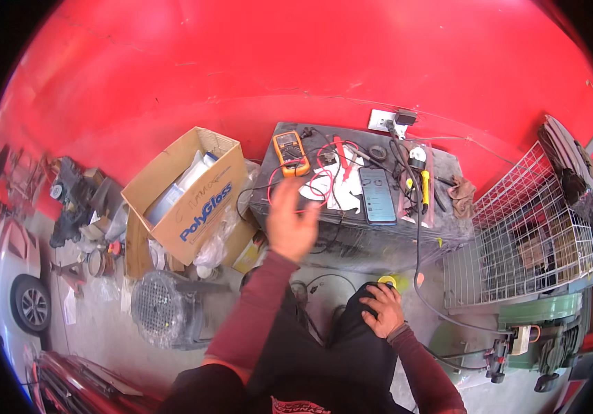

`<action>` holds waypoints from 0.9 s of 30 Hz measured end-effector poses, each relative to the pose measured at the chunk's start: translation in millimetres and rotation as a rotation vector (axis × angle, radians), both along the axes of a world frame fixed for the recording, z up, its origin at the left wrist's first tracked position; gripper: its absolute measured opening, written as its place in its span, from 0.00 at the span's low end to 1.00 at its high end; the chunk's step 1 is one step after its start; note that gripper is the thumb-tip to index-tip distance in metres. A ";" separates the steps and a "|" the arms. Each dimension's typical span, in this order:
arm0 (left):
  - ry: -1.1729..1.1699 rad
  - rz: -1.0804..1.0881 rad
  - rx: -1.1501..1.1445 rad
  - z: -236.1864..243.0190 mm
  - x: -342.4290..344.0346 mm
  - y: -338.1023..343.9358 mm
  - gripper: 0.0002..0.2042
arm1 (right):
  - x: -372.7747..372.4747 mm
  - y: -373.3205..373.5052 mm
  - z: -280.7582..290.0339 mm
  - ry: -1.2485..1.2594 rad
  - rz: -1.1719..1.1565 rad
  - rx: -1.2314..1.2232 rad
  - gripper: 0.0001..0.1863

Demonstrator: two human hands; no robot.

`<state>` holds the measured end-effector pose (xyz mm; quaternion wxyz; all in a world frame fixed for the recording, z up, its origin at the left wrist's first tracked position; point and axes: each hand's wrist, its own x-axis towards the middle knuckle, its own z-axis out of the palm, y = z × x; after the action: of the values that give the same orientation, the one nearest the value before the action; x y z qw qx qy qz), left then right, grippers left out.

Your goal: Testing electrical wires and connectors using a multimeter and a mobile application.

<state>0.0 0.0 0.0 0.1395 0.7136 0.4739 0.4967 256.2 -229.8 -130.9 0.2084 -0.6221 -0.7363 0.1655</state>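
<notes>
My left hand (pixel 292 222) is raised in front of the bench, slightly blurred, with its thumb apart from its fingers and nothing visible in it. Just beyond its fingertips stands an orange multimeter (pixel 290 153); its red test lead (pixel 325 185) loops close beside the hand. My right hand (pixel 384 312) lies on my right knee, fingers spread. By its fingertips a small yellow round object (pixel 387 281) shows, partly hidden, its kind unclear. White paper (pixel 343 185) and a phone with a lit screen (pixel 378 196) lie on the dark bench top (pixel 414 237).
Back right on the bench are a yellow-and-black tool (pixel 424 186) and a brown rag (pixel 461 196). A cable (pixel 419 257) hangs from the wall outlet (pixel 384 121). A cardboard box (pixel 172 221) stands left, a round-topped stool (pixel 162 309) below it, and a wire basket (pixel 524 228) right.
</notes>
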 end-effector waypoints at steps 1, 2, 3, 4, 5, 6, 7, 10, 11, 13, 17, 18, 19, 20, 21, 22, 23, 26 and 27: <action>0.004 -0.004 -0.001 -0.2 -0.2 0.4 0.24 | -1.2 0.1 -0.7 0.011 0.007 0.013 0.19; 0.040 0.053 0.004 -7.4 -19.2 11.2 0.23 | -0.9 -0.8 0.2 0.020 0.017 0.027 0.19; 0.076 0.111 0.009 -13.7 -35.1 20.2 0.22 | 0.0 -1.4 1.5 0.021 0.015 0.027 0.19; 0.093 0.102 -0.009 -9.8 -49.7 27.0 0.21 | -1.4 0.1 2.2 0.023 0.014 0.015 0.19; 0.110 0.092 -0.027 -6.3 -57.5 33.3 0.21 | -2.2 1.4 2.9 0.025 0.013 0.002 0.19; 0.111 0.089 -0.025 -3.0 -58.7 39.7 0.21 | -2.5 3.1 3.0 0.026 0.010 0.004 0.19; 0.135 0.077 -0.005 1.0 -58.6 47.3 0.20 | -1.8 4.6 3.1 0.020 0.008 0.001 0.19; 0.177 -0.012 0.027 21.7 -45.0 82.4 0.20 | -6.5 7.0 4.0 -0.006 -0.009 -0.003 0.19; 0.202 -0.078 0.040 31.9 -36.4 96.9 0.20 | -7.9 7.9 5.0 -0.019 -0.015 -0.002 0.19; 0.312 -0.140 -0.010 42.5 -12.5 139.6 0.21 | -10.1 10.2 6.3 -0.023 -0.010 0.002 0.18; 0.546 -0.158 -0.095 41.6 32.6 217.5 0.21 | -13.7 12.8 1.5 -0.016 -0.005 0.013 0.18; 0.640 -0.151 -0.174 35.0 40.7 231.4 0.21 | -14.9 13.4 1.7 -0.020 -0.010 0.006 0.18; 0.640 -0.156 -0.165 30.6 47.7 239.7 0.21 | -14.3 13.0 2.8 -0.021 -0.018 0.013 0.18; 0.685 -0.174 -0.211 25.4 53.4 247.3 0.22 | -13.6 12.9 3.8 -0.018 -0.017 -0.001 0.18; 0.730 -0.193 -0.259 20.9 59.1 253.6 0.23 | -12.9 12.2 4.7 -0.013 -0.017 -0.017 0.18; 0.798 -0.209 -0.277 16.3 62.0 260.2 0.22 | -12.0 13.3 4.9 -0.011 -0.012 -0.019 0.18; 0.804 -0.210 -0.271 12.7 64.2 268.0 0.22 | -11.3 15.7 5.9 -0.006 -0.016 -0.015 0.18; 0.769 -0.152 -0.309 10.1 77.8 267.3 0.20 | -2.7 16.0 4.2 0.016 -0.018 -0.042 0.18; 0.666 -0.179 -0.223 11.7 75.5 268.9 0.19 | -0.9 17.2 3.6 0.023 -0.021 -0.042 0.18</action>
<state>75.5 268.9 11.7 0.0976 0.8553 0.4803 0.1681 255.3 -212.6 -127.3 0.2052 -0.6320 -0.7238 0.1859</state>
